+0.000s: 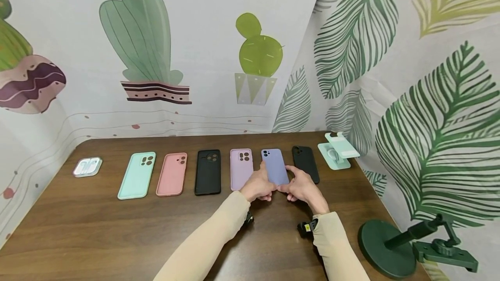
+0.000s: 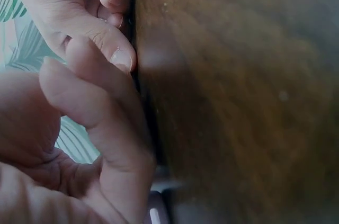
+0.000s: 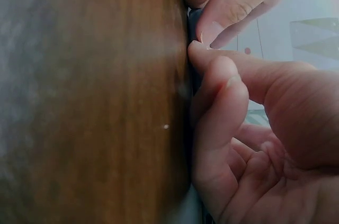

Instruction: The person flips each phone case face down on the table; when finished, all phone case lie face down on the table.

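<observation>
A periwinkle-blue phone case [image 1: 275, 165] lies back side up on the table, its camera cutouts at the far left corner. My left hand [image 1: 259, 184] grips its left edge, and my right hand [image 1: 304, 186] grips its right edge. Both thumbs meet at the near edge. To the left of it is a lilac phone case [image 1: 240, 168], partly behind my left hand. A black phone case [image 1: 306, 163] lies just right of it, close to my right hand. In the left wrist view, the fingers [image 2: 119, 128] rest low beside the tabletop; the blue case is mostly hidden there.
Farther left in the row lie another black case [image 1: 208, 172], a pink case [image 1: 172, 174] and a mint case [image 1: 136, 176]. A white-and-mint earphone box [image 1: 87, 167] sits at the far left. A mint folding phone stand [image 1: 339, 151] and a dark green stand [image 1: 384, 248] occupy the right side.
</observation>
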Available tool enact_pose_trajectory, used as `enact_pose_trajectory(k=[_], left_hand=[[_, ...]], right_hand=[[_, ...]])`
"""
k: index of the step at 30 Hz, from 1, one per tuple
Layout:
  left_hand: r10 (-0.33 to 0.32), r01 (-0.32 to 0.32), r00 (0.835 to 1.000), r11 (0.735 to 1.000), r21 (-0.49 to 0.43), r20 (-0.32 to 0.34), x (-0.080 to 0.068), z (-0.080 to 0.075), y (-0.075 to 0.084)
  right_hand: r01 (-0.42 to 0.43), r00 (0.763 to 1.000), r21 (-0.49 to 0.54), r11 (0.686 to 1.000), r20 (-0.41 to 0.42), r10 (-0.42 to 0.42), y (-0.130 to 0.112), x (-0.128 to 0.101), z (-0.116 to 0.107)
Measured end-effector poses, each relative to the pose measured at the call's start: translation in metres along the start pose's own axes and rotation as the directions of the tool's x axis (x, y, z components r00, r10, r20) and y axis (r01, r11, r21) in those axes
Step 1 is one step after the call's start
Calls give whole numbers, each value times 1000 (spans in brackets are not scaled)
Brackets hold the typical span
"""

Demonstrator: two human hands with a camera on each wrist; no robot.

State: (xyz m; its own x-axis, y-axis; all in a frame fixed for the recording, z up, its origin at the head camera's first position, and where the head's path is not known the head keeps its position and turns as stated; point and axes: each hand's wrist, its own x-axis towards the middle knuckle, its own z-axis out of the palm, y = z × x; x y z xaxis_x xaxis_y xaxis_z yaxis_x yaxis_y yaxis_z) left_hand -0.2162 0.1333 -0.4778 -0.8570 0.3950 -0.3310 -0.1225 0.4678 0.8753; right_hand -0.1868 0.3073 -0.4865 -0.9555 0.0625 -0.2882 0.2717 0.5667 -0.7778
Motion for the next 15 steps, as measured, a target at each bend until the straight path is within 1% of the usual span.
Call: enact_pose_trajectory(k=[4,7,10,15], left_hand=[[-5,5,1000,1000,12,-7,0,0,-1],[-6,6,1000,1000,3,-6,-1,-1,-1],[11,-11,1000,1000,-17,8,-5,-2,-2],[65,-64,996,998,-26,57,-14,-10,-4]], right_hand=[[-7,1000,0,1000,2,7,-1,0,1],[-9,1000,-2,1000,6,9,-2,0,1],[-16,1000,-22,1000,-7,16,-4,-2,-1],[-5,999,-73,997,-45,2,-10,-8,-5]])
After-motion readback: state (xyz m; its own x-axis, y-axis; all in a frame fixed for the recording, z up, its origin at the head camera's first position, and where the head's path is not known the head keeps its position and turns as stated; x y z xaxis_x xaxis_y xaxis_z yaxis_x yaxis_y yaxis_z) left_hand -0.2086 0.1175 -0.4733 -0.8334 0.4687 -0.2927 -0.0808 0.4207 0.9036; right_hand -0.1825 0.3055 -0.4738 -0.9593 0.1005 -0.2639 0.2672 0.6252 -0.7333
